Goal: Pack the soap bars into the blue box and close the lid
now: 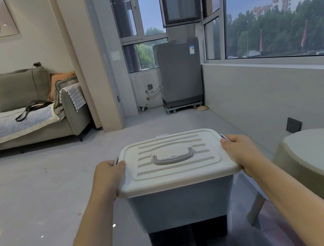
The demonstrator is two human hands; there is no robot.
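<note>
Box (182, 204): blue, standing on a dark glossy surface (253, 240), centre foreground.
Lid (173, 158): cream, seated flat on the box, grey handle (173, 156) lying down.
Left hand (107, 176): grip clamped on the lid's left edge.
Right hand (240, 151): grip clamped on the lid's right edge.
Soap: hidden.

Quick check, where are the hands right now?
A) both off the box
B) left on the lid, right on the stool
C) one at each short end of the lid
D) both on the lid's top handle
C: the left hand and the right hand each grip an opposite end of the lid, which sits on the box; the handle is untouched.
</note>
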